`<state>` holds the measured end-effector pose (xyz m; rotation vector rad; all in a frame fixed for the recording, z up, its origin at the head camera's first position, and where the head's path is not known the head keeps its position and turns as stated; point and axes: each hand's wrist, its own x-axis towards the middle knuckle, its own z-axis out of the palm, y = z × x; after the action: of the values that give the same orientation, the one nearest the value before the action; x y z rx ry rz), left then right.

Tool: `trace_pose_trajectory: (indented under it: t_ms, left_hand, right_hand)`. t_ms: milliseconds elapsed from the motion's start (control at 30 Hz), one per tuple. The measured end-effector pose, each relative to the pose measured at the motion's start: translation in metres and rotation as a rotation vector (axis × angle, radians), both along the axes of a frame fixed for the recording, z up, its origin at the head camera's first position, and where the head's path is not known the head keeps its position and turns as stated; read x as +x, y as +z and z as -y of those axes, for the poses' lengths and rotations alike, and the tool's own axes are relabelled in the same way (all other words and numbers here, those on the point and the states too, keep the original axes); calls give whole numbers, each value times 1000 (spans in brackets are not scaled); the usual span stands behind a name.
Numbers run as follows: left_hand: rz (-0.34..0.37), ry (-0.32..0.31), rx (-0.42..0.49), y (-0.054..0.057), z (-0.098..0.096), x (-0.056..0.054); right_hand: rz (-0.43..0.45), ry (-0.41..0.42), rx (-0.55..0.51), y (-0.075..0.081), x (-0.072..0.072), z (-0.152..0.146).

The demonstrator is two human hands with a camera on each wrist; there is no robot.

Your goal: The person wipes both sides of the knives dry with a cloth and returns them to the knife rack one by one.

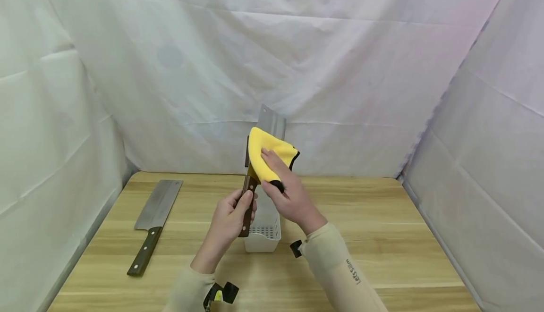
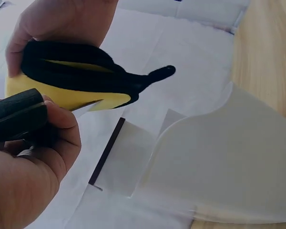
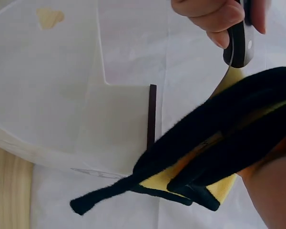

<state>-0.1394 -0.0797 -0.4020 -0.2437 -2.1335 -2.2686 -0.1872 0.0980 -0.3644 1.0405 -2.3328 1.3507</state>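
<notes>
My left hand grips the dark wooden handle of a cleaver, held blade up above the table. The upper part of its blade shows above a yellow cloth with black edging. With my right hand I hold this cloth folded around the blade, thumb and fingers on it. The left wrist view shows the cloth's black edge and a bit of blade edge inside the fold. Most of the blade is hidden by the cloth.
Behind and below my hands stands a white plastic holder with a perforated part and a dark strip. Another cleaver lies on the wooden table at left. White curtains enclose the table's back and sides.
</notes>
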Motion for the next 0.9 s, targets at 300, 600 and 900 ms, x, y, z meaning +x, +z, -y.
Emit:
trace_pose_trajectory:
  t_ms: [300, 600, 900]
  left_hand:
    - [10, 44, 15, -7, 4, 12]
    - [-10, 37, 32, -10, 6, 13]
    - [5, 44, 18, -9, 9, 10]
  right_hand:
    - [-177, -8, 108, -11, 4, 6]
    - [-276, -63, 239, -15, 7, 5]
    - [-307, -89, 332, -15, 10, 5]
